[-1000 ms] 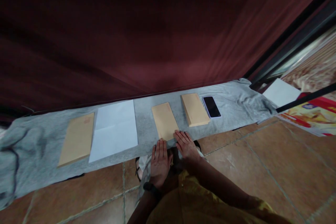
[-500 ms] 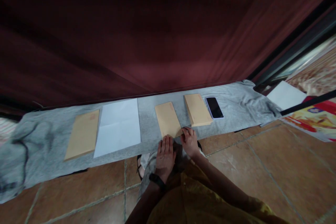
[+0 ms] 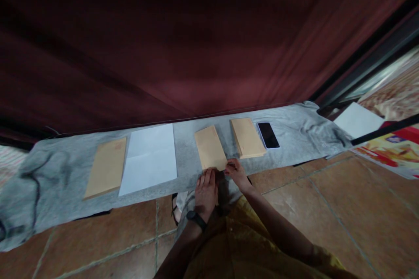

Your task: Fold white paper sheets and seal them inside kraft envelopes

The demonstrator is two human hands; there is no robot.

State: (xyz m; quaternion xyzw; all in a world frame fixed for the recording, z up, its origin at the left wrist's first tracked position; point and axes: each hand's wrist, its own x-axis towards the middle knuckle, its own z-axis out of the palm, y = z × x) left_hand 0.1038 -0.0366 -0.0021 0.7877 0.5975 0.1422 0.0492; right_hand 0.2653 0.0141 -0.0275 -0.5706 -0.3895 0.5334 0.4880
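Note:
A single brown envelope lies on a grey cloth spread over the tiled floor. My right hand pinches the envelope's near right corner, fingers curled together. Just below the envelope's near edge, my left hand rests flat with its fingers stretched out and a dark band on the wrist. To the right lies a stack of brown envelopes, with a black phone beside it. A white sheet of paper and another brown envelope stack lie to the left.
A dark red curtain hangs right behind the cloth. At far right are a white sheet, a colourful printed mat and a dark bar. Brown floor tiles surround me. A sandalled foot shows under my left arm.
My right hand went from lying flat by the envelope's near edge to pinching its near right corner. My left hand slid slightly right. The view drifted a little.

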